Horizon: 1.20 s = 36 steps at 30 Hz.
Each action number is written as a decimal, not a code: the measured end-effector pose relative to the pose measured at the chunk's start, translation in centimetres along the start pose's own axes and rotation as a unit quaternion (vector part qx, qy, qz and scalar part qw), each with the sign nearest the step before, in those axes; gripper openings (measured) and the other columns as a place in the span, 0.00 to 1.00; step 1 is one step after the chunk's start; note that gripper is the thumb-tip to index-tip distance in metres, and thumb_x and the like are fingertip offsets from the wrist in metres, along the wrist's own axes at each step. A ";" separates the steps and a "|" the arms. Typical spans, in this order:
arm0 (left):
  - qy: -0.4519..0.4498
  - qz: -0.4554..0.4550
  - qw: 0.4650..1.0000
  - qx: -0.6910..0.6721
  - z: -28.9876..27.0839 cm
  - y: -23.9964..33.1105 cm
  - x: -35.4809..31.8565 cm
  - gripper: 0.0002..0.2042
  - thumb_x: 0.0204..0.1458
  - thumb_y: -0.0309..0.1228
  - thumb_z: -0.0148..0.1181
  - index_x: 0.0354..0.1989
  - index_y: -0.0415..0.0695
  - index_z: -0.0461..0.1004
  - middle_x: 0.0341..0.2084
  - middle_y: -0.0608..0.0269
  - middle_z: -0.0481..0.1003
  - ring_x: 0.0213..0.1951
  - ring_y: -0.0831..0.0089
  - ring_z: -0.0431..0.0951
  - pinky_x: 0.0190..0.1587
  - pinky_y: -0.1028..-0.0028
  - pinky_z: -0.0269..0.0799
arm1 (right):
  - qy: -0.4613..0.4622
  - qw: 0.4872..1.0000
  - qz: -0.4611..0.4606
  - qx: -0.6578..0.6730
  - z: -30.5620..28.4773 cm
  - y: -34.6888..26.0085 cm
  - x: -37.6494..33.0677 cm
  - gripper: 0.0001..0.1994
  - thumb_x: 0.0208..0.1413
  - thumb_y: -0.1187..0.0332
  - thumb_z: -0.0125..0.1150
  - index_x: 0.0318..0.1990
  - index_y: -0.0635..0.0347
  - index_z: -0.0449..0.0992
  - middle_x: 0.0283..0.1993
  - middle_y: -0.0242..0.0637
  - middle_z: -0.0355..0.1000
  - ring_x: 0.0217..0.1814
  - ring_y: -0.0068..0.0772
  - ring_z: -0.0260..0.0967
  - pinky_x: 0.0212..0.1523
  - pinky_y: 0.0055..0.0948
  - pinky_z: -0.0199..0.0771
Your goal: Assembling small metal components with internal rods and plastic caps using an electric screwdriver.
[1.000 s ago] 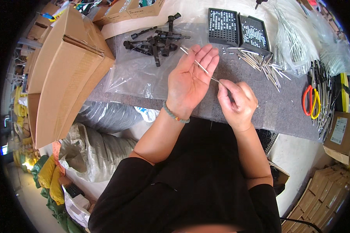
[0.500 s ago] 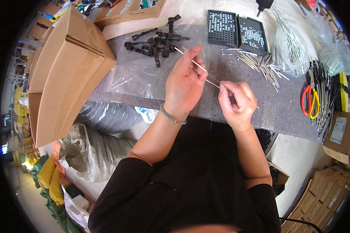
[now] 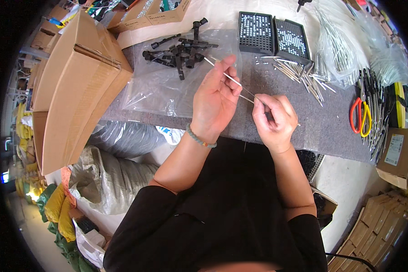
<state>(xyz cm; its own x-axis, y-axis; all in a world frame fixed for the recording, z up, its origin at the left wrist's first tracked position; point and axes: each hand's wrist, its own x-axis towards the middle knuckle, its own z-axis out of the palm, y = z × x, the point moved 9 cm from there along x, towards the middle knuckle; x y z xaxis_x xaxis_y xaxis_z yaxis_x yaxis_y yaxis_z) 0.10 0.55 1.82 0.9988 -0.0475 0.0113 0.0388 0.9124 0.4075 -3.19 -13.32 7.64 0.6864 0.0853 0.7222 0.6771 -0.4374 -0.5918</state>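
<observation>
Fingers of the left hand (image 3: 215, 97) had curled around the thin white rod (image 3: 229, 78); the right hand (image 3: 273, 119) stayed pinched on its other end.

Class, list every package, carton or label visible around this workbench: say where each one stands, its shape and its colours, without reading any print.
Large carton: left of the bench, tilted, plain brown cardboard.
Flat box: top edge, brown, pale printed side.
Clear bag: on the grey mat, flat, under black parts.
Small box: right edge, brown, with a white rectangular label.
</observation>
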 end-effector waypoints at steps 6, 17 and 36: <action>0.018 0.001 1.000 0.005 0.4 -0.3 0.0 0.16 0.62 0.36 0.42 0.49 0.38 0.68 0.32 0.65 0.71 0.32 0.77 0.70 0.36 0.77 0.67 | 0.004 1.000 0.004 -0.002 0.0 0.1 -0.1 0.09 0.37 0.78 0.65 0.29 0.56 0.76 0.23 0.32 0.68 0.22 0.32 0.68 0.23 0.27 0.68; 0.044 -0.006 0.999 0.031 0.4 -0.8 -0.3 0.16 0.62 0.36 0.42 0.49 0.37 0.67 0.31 0.65 0.70 0.30 0.78 0.70 0.36 0.77 0.68 | 0.013 1.000 0.014 0.009 -0.2 0.3 0.0 0.09 0.37 0.78 0.65 0.29 0.56 0.76 0.23 0.32 0.68 0.22 0.32 0.68 0.23 0.26 0.68; -0.036 -0.040 0.988 0.142 1.8 -2.2 -0.8 0.16 0.61 0.33 0.44 0.49 0.33 0.68 0.34 0.63 0.72 0.36 0.77 0.71 0.42 0.76 0.69 | -0.012 0.994 0.094 0.051 0.3 2.1 0.1 0.06 0.47 0.75 0.64 0.34 0.60 0.77 0.28 0.37 0.72 0.25 0.29 0.71 0.25 0.25 0.70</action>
<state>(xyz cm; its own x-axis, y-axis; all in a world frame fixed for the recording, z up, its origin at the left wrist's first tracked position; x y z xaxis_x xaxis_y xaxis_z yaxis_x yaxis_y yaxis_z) -0.87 -2.11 2.60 0.9878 -0.1532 0.0295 0.0976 0.7546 0.6489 -1.63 -13.98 6.34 0.8086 0.0331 0.5874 0.5590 -0.3544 -0.7496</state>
